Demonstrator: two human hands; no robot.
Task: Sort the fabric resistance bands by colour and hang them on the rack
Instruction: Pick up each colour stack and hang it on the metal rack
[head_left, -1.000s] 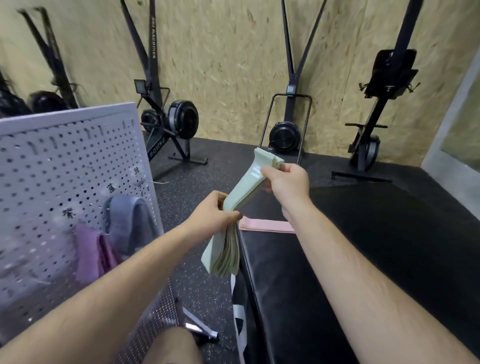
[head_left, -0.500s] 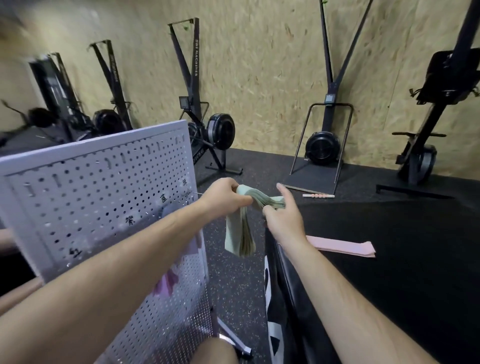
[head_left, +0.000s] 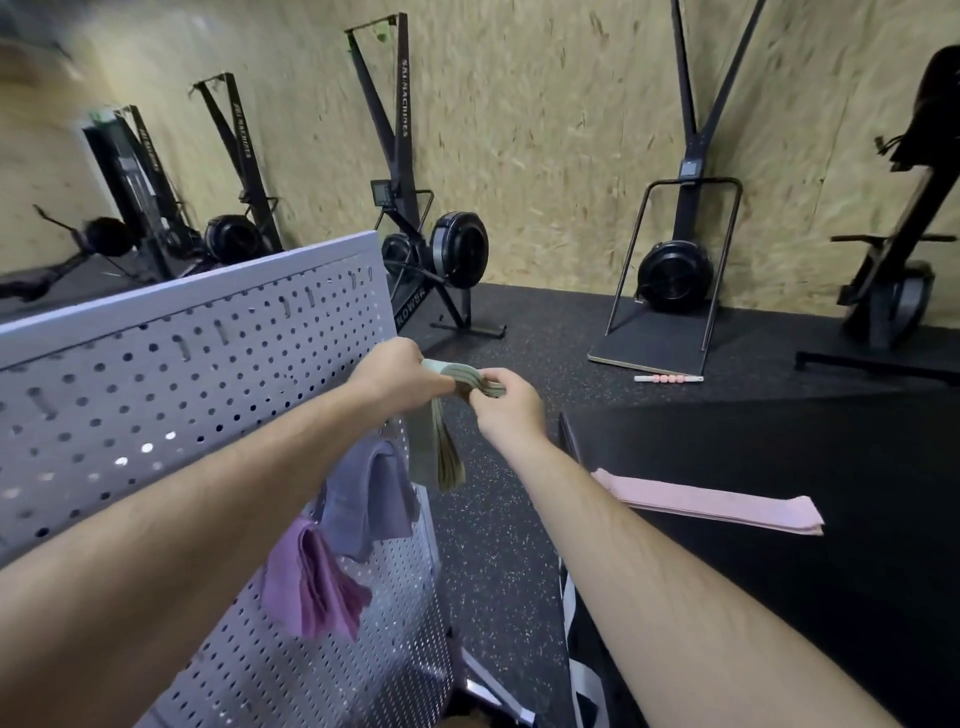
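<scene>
four band bundles, one rack (head_left: 156, 395)
one green bundle (head_left: 434, 452), one grey bundle (head_left: 363, 493), one purple bundle (head_left: 311, 587), one pink bundle (head_left: 717, 504).

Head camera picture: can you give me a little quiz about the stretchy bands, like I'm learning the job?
1. True or false: the pink bands already hang on the pegboard rack.
2. Which colour of bands do the left hand and right hand hold together? A) pale green B) pink C) purple
3. How many bundles hang on the rack, and in which colours?
Key: 1. False: they lie flat on the black pad. 2. A, the pale green bands. 3. Two: the grey-blue bands and the purple bands.
</scene>
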